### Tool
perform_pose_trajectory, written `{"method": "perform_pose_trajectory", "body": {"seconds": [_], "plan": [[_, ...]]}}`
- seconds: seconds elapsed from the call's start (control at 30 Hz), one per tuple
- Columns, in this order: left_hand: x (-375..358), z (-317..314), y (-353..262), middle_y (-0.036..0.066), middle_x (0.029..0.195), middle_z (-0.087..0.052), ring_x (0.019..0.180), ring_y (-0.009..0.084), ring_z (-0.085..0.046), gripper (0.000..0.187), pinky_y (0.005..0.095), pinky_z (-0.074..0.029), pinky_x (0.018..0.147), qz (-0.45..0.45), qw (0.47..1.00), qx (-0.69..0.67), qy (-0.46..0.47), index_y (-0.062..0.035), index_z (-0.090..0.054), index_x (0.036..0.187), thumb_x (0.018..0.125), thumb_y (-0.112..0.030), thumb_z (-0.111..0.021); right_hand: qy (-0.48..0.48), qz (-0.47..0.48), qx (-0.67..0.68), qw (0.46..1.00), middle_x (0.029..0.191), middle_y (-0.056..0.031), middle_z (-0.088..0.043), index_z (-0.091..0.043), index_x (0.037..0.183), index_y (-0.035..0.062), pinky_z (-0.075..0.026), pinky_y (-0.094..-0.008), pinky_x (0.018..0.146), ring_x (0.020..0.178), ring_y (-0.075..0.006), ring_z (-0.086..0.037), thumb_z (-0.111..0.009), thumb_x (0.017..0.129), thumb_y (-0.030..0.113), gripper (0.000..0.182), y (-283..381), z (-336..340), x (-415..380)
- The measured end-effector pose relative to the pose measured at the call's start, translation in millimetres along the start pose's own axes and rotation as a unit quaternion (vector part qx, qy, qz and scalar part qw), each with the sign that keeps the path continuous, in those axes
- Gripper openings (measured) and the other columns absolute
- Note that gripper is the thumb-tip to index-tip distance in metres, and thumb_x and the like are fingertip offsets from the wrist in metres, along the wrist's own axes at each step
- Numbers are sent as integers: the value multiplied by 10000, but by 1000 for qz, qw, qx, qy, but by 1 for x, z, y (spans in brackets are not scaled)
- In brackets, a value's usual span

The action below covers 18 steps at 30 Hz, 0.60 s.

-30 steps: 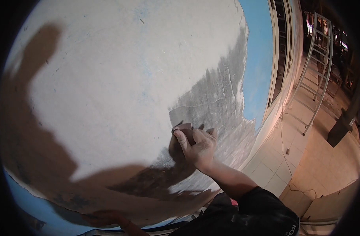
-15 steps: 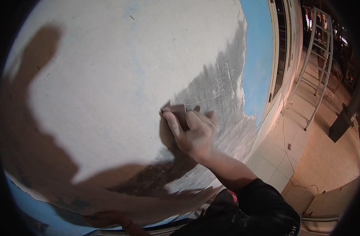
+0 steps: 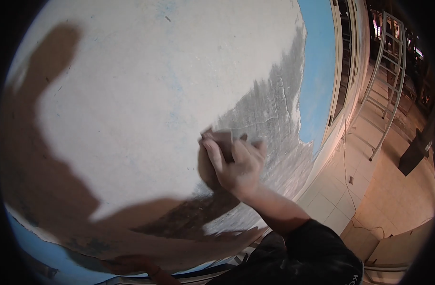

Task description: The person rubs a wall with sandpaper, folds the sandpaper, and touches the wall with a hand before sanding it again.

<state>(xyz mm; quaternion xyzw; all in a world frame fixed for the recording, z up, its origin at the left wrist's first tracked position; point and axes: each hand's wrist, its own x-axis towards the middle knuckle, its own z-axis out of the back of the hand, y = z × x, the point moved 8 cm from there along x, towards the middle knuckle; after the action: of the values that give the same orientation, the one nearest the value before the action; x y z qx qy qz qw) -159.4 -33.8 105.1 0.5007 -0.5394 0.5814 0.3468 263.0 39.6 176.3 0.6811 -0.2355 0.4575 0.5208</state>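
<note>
Clearly, the right hand (image 3: 242, 166) has its fingers bent and closed on a brown flat piece (image 3: 222, 143), with the thumb lying over the left part of it. The piece is at the wall (image 3: 122, 104), on the border between the whitish surface and a dark grey patch (image 3: 262, 111). The hand is a little blurred, so I cannot tell exactly how each fingertip presses. The left hand (image 3: 128, 262) is low at the left, in shadow, beside the lower part of the wall; how far its fingers are open, I cannot tell. Beyond the grey patch, a light blue strip (image 3: 317, 71) goes down near a window frame (image 3: 337, 71). Farther to the right stand a metal ladder (image 3: 397, 95) and a dark box (image 3: 412, 156), and a thin cable (image 3: 345, 166) lies across the tiled floor (image 3: 336, 206).
</note>
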Motion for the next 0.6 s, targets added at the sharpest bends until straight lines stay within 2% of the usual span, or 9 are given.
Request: {"method": "perform_pose_trajectory", "body": {"seconds": [0.07,0.17,0.3,0.4,0.5,0.6], "plan": [[2,2,-5,208,1258,-426,1151,352,-430,547,436,-349,958,-9,1000,-2,7,36,-396,1246,958,-408,-257,7,1,-8,1000,502,-18,-518,-616,614,115,-285,-293,551,409,-159,-440,-738,709,265,216,-13,-2,-28],[1,-1,7,206,1267,-415,1160,357,-420,540,441,-343,964,31,999,-17,20,31,-384,1254,959,-401,-253,-12,25,-4,1000,493,-17,-504,-572,575,100,-292,-287,557,407,-158,-437,-742,710,242,260,-6,3,-19],[4,3,-13,206,1271,-409,1163,358,-414,526,447,-341,968,-15,1000,7,15,25,-365,1268,960,-387,-257,-30,52,-5,998,469,-28,-475,-516,532,90,-284,-289,543,389,-170,-416,-756,695,257,334,16,8,24],[-1,1,-1,208,1267,-410,1162,358,-415,521,449,-341,969,-13,1000,18,11,25,-359,1271,960,-382,-261,-64,48,-15,997,449,-36,-452,-493,517,99,-272,-297,530,378,-181,-399,-763,683,267,359,4,7,-2],[-4,0,2,211,1265,-410,1162,358,-414,525,450,-341,969,0,1000,17,9,28,-357,1272,959,-383,-263,9,11,-2,1000,438,-39,-438,-480,510,106,-273,-304,531,379,-184,-397,-763,683,262,367,-9,5,-24],[3,3,-7,226,1239,-434,1136,373,-435,548,457,-353,952,-5,1000,0,0,45,-384,1247,953,-403,-272,-44,55,-5,998,440,-39,-445,-473,506,113,-275,-308,532,377,-184,-394,-759,688,265,371,4,8,1]]}}
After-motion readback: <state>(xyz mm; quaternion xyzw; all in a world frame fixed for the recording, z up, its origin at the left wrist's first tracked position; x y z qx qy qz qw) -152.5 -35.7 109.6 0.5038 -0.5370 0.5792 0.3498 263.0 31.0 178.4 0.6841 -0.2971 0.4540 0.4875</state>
